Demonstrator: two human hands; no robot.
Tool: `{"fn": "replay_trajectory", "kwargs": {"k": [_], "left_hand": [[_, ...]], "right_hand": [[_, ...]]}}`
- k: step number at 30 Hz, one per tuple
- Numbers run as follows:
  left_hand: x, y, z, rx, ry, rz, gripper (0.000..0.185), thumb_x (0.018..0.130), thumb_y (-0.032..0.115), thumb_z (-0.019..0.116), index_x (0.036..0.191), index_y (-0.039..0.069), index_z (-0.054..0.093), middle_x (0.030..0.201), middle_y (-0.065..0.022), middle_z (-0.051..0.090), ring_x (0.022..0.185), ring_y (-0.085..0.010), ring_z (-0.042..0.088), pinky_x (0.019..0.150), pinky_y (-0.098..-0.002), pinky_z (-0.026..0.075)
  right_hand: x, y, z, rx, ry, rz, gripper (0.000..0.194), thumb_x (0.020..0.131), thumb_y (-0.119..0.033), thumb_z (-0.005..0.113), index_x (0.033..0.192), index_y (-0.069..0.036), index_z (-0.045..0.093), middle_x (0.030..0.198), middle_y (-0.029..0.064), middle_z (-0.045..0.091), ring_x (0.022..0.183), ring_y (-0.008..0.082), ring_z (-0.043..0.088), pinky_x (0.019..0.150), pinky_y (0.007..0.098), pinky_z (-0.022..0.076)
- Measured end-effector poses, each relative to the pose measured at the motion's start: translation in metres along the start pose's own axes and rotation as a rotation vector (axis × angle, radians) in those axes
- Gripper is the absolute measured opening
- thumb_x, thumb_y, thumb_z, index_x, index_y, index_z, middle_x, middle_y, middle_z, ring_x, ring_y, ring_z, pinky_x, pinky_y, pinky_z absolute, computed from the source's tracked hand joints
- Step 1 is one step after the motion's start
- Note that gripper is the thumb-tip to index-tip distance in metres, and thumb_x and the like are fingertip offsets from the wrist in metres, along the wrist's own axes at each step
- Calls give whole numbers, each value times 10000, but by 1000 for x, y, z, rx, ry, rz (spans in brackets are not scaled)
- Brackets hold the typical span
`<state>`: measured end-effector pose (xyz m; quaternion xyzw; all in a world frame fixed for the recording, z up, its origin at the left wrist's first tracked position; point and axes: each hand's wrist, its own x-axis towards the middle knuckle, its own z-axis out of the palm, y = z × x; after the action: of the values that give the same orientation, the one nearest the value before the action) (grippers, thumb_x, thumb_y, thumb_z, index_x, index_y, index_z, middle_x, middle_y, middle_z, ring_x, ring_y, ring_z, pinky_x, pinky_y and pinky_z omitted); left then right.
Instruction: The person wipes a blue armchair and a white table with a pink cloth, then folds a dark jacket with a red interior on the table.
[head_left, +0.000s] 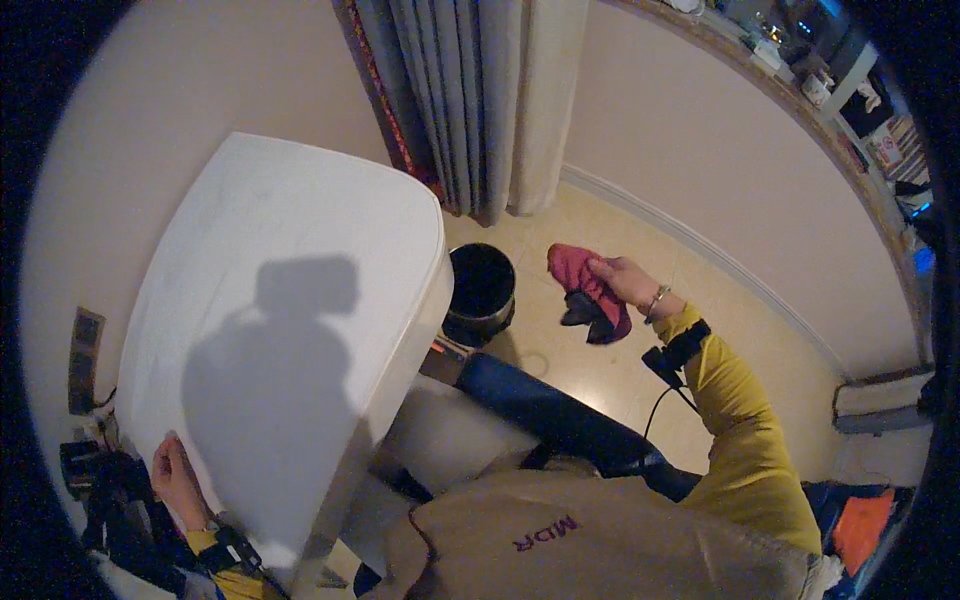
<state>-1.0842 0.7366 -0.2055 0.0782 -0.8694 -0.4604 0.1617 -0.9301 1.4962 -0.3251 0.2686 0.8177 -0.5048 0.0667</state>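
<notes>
My right hand (625, 279) holds a crumpled dark-pink and black cloth (589, 292), pinched between thumb and fingers above the tiled floor. The cloth hangs with its black part downward; its exact kind cannot be told. To its left stands a round black bin (481, 289) with a dark inside, apart from the cloth. My left hand (176, 480) is at the near left edge of a white table (315, 195). Its fingers are drawn together, and nothing shows in them. A shadow of my head and shoulders falls across the tabletop.
Grey and cream curtains (480, 105) hang behind the bin. A ledge (795, 90) with several small items curves along the upper right. Wall sockets (85, 360) and dark bags or cables (124, 495) are at the left. An orange item (862, 529) lies at the lower right.
</notes>
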Motion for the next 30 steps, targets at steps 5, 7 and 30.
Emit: {"fn": "replay_trajectory", "kwargs": {"k": [5, 7, 30], "left_hand": [[-8, 16, -11, 63, -3, 47, 229, 949, 166, 635, 1023, -48, 668, 985, -53, 666, 884, -129, 582, 837, -261, 471], [-23, 9, -12, 101, 62, 186, 234, 942, 169, 639, 1040, -41, 673, 987, -62, 668, 897, -145, 585, 846, -267, 470], [15, -62, 74, -333, -4, 103, 183, 944, 157, 595, 988, -4, 670, 787, -17, 592, 676, -123, 499, 626, -276, 430]], "right_hand": [[1, -7, 11, 436, 0, -1, 475, 992, -435, 521, 1119, -2, 672, 953, 81, 711, 807, 166, 656, 751, 336, 542], [3, -11, 10, 192, 51, 52, 477, 995, -437, 516, 1108, -5, 684, 959, 77, 711, 810, 162, 640, 752, 331, 526], [-32, -32, -43, 451, 291, -174, 479, 1008, -330, 502, 1337, 18, 524, 1231, 98, 643, 1083, 175, 604, 962, 331, 476]]}}
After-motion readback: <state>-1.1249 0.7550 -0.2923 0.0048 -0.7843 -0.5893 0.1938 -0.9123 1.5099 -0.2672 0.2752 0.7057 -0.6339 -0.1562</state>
